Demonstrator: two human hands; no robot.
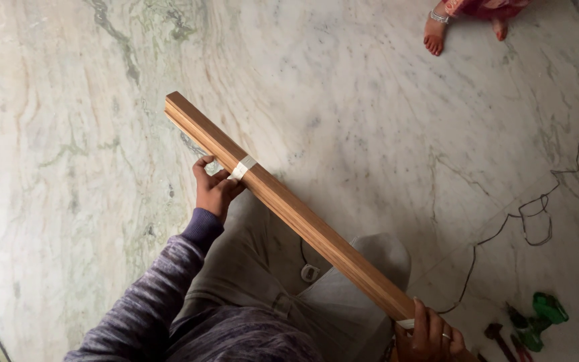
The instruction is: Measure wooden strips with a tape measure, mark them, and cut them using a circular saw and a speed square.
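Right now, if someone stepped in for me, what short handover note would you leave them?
Left hand: gripping the bundle of wooden strips beside its upper tape band.
Right hand: closed around the bundle's near end, at a second tape band.
The bundle slants across the lap, its far end raised over the marble floor.
Green drill, hammer and a loose cord lie on the floor to the right.
Done: both bands in place. Left: cannot tell from this view.
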